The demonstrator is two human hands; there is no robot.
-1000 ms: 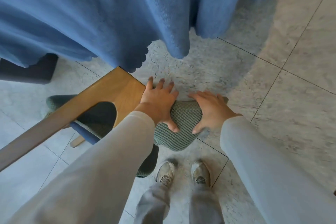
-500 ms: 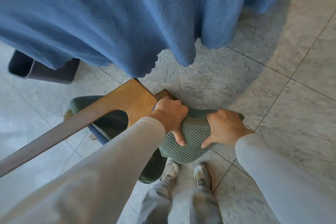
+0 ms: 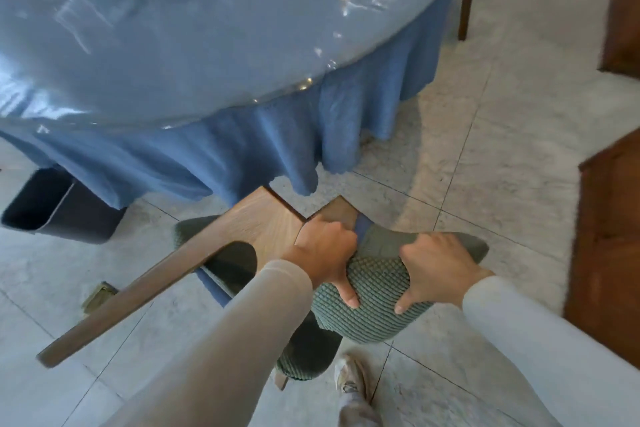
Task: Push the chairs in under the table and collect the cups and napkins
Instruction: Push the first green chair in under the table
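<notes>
While the chair (image 3: 263, 229) stands at lower centre, just below the blue-draped tabletop (image 3: 173, 62), our left hand (image 3: 325, 248) and right hand (image 3: 438, 267) grip its green padded backrest (image 3: 372, 308); thumbs press its near face.

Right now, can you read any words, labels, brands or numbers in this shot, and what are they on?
None can be read. The chair, the blue tablecloth, the dark bin and the shoe show no lettering; the glints on the clear table cover are reflections, not print.
</notes>
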